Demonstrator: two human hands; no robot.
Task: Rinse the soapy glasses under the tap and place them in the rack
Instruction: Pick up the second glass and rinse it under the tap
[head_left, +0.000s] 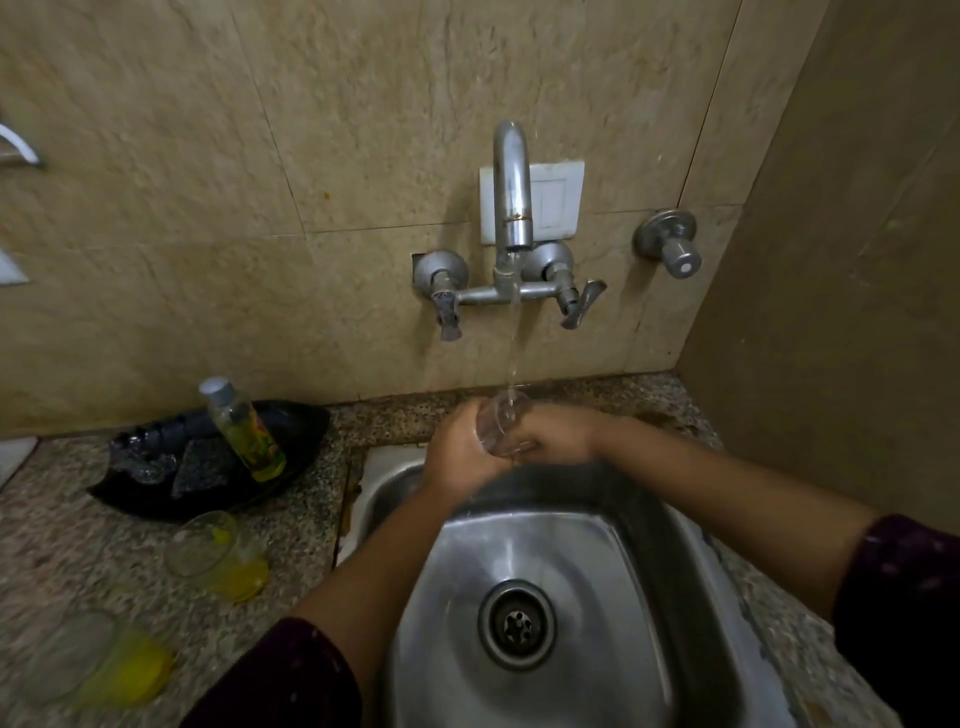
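Glass (500, 422): clear, held over the far edge of the sink (613, 582), directly below the tap (511, 182). It was tilted, its open mouth facing up and towards the far wall. A thin stream of water (514, 332) ran from the spout and fell onto the mouth of the glass.

Left grip (460, 454): fingers curled round the left side of the glass, clamped on it. Right grip (557, 434): closed on the lower part of the same glass from the right, the two grips touching. Both forearms reached in from the near side over the basin, and dark sleeves showed at the near edge.

Sink: steel, wet, with a round drain (517, 623) at its middle.

Bench (47, 525): speckled stone, to the left of the sink. Two further glasses stood on it, one near the sink's left rim (202, 545) and one nearer and further left (72, 654), both showing yellow at the base. The nearer one was blurred. A black tray (298, 431) lay at the far left against the wall and carried a bottle (244, 431) of yellow liquid, leaning, and a dark scrub pad (200, 470).
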